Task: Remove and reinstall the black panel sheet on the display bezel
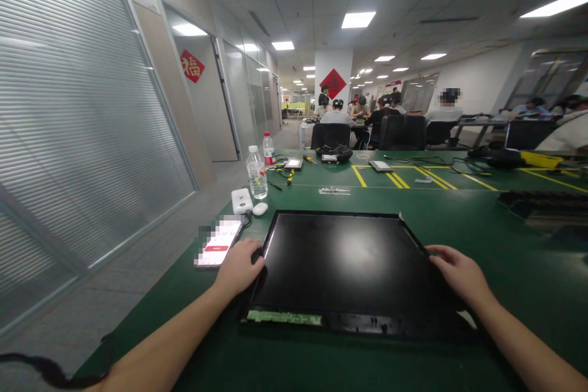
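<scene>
A black LCD screen panel (349, 269) lies flat on the green table, glossy face up. A strip of green circuit board (285, 318) shows along its near edge, at the left. My left hand (239, 263) is closed on the panel's left edge, with the thumb on the frame side and the fingers curled around it. On the opposite side, my right hand (457, 269) grips the right edge between thumb and fingers. Some fingertips are hidden by the panel. Beside my left hand lies a lit phone (220, 244), partly blurred out.
Past the phone are a white power bank (241, 201), a white earbud case (260, 209) and two bottles, one a clear water bottle (256, 173). Several small screws or metal bits (334, 190) lie behind the panel. Dark stacked parts (542, 205) sit at right. People work at farther tables.
</scene>
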Demonstrator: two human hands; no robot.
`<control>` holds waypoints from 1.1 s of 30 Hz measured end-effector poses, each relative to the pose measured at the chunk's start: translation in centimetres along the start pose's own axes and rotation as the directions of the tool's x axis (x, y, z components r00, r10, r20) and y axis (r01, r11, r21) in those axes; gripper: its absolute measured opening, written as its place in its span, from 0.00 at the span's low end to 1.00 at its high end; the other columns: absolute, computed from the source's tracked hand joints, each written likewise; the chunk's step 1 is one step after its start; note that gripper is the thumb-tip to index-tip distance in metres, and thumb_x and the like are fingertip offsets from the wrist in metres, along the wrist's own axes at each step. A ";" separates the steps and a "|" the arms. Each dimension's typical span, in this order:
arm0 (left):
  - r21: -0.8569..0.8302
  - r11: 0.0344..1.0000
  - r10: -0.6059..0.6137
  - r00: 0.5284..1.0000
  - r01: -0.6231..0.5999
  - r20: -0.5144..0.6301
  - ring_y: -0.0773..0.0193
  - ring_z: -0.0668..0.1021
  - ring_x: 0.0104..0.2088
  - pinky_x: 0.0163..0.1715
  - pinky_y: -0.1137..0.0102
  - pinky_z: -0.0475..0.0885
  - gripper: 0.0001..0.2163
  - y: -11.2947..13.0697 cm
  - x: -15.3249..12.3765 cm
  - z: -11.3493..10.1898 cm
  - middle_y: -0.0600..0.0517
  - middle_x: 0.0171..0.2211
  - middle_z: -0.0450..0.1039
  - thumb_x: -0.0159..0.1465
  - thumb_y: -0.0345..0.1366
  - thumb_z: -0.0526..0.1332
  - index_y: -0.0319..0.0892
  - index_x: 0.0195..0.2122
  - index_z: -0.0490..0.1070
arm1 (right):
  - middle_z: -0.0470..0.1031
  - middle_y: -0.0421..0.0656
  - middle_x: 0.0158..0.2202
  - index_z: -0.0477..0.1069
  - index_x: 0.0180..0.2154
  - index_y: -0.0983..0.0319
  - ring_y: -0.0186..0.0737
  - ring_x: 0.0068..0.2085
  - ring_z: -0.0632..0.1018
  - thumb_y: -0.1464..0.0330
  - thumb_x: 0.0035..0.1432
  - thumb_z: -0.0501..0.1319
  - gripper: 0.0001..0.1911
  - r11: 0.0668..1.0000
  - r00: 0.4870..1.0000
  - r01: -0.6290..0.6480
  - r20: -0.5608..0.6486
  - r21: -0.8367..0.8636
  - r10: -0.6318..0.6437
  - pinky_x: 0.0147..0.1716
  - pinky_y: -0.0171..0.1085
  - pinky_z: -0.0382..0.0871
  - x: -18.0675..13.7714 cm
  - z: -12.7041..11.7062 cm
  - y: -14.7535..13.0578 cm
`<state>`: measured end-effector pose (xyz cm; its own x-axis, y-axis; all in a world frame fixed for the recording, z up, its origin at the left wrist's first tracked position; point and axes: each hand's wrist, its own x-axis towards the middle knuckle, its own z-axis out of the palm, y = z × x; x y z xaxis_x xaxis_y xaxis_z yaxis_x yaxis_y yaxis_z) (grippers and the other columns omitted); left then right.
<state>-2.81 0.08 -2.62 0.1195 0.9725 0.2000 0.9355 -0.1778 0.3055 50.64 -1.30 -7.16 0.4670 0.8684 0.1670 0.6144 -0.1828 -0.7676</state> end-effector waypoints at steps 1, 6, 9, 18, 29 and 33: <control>-0.010 1.000 -0.001 1.000 0.001 -0.011 0.45 0.79 0.55 0.59 0.55 0.72 0.16 -0.1 0.1 0.1 0.40 0.53 0.81 0.62 0.36 0.58 0.41 0.47 0.80 | 0.82 0.45 0.30 0.83 0.37 0.56 0.51 0.32 0.81 0.52 0.42 0.59 0.24 1.000 1.000 -0.007 -0.003 0.013 0.007 0.31 0.44 0.69 -0.1 0.0 0.0; -0.048 0.999 0.001 1.000 -0.002 -0.014 0.45 0.79 0.52 0.56 0.54 0.73 0.15 -0.9 0.4 0.6 0.41 0.51 0.80 0.61 0.37 0.59 0.41 0.46 0.79 | 0.82 0.45 0.32 0.82 0.35 0.56 0.52 0.35 0.81 0.53 0.41 0.59 0.23 0.999 1.000 -0.028 -0.005 0.023 0.028 0.33 0.44 0.68 -0.2 0.0 -0.2; -0.072 0.997 0.018 1.000 -0.019 -0.022 0.46 0.79 0.54 0.57 0.54 0.73 0.13 -1.5 0.6 0.9 0.43 0.52 0.80 0.60 0.37 0.59 0.43 0.44 0.78 | 0.81 0.44 0.31 0.81 0.35 0.56 0.51 0.34 0.80 0.54 0.42 0.59 0.21 1.000 1.000 -0.019 -0.011 0.021 0.019 0.34 0.44 0.68 -0.2 0.0 -0.5; -0.211 0.971 0.112 0.993 -0.115 -0.026 0.47 0.79 0.55 0.60 0.54 0.71 0.04 -2.8 1.7 0.8 0.43 0.53 0.79 0.51 0.37 0.61 0.47 0.28 0.67 | 0.82 0.45 0.35 0.82 0.39 0.59 0.46 0.35 0.79 0.63 0.47 0.62 0.18 0.994 0.998 0.057 -0.023 -0.091 -0.059 0.34 0.40 0.67 0.3 0.3 -0.8; 0.257 0.966 -0.053 0.994 0.027 0.097 0.43 0.83 0.44 0.44 0.60 0.73 0.22 1.2 3.5 -1.7 0.38 0.41 0.83 0.68 0.53 0.53 0.43 0.31 0.78 | 0.84 0.51 0.41 0.82 0.39 0.60 0.53 0.44 0.83 0.61 0.57 0.65 0.12 0.893 0.975 0.191 0.181 -0.408 -0.126 0.43 0.41 0.73 1.9 -0.3 -2.2; 0.374 0.926 -0.107 0.988 0.057 0.115 0.42 0.83 0.48 0.47 0.62 0.73 0.18 2.9 4.4 -1.7 0.38 0.43 0.84 0.68 0.49 0.57 0.42 0.39 0.81 | 0.83 0.52 0.42 0.81 0.34 0.60 0.53 0.45 0.82 0.66 0.59 0.63 0.08 0.795 0.966 0.231 0.232 -0.562 -0.117 0.39 0.41 0.72 2.3 -0.2 -3.9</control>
<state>-0.14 3.63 0.69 0.0559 0.9967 0.0581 0.9971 -0.0528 -0.0543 49.49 1.29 -3.68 0.2316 0.9669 0.1073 0.9532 -0.2035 -0.2238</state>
